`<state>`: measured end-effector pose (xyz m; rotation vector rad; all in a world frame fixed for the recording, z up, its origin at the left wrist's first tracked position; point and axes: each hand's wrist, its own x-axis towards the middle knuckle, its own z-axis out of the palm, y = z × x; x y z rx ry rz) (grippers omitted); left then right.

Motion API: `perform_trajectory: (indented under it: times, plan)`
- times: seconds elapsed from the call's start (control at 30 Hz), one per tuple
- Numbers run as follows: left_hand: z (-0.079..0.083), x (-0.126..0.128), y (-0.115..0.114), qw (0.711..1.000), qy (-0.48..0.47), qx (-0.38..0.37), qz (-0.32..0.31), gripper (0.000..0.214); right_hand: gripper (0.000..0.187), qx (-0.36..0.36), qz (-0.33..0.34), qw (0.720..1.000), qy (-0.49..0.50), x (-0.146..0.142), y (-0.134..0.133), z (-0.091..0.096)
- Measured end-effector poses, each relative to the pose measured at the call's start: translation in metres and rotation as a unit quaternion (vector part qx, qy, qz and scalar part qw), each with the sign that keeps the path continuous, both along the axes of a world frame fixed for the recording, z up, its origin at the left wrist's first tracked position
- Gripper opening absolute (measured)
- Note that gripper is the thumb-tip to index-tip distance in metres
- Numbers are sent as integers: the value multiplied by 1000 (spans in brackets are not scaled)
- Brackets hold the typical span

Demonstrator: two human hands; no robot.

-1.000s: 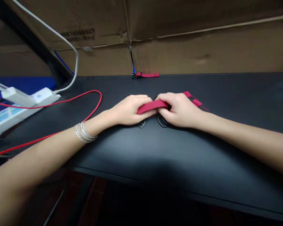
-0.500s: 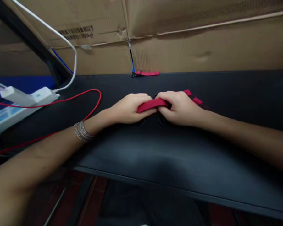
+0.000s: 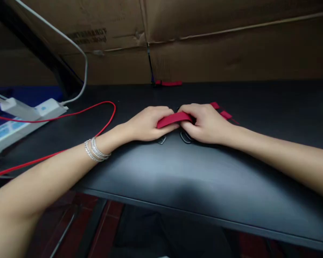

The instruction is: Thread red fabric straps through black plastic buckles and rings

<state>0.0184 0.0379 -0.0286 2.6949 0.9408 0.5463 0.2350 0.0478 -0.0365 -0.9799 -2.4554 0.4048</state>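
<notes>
My left hand (image 3: 146, 123) and my right hand (image 3: 204, 122) rest knuckle to knuckle on the black table (image 3: 193, 179), both closed on one red fabric strap (image 3: 172, 119) that bridges them. Thumbs press on the strap's top. Small black ring-shaped pieces (image 3: 185, 137) lie on the table just under my hands. The strap's far end (image 3: 224, 114) pokes out behind my right hand. Silver bracelets (image 3: 96, 151) circle my left wrist.
A second red strap (image 3: 169, 83) lies at the table's back edge against cardboard boxes (image 3: 218, 43). A red cable (image 3: 78, 114) loops over the left of the table. White power adapters (image 3: 34, 109) and a grey cord (image 3: 82, 64) sit at far left.
Both hands stay closed on the strap in nearly the same spot; only slight finger movement and a small shift of the view.
</notes>
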Motion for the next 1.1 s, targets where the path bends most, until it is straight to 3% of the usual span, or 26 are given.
perform_trajectory:
  times: [1.1]
  plan:
    - [1, 1, 0, 1000, 6, -2, 6, 22, 17, -9, 0, 1000, 1, 0, 0, 0]
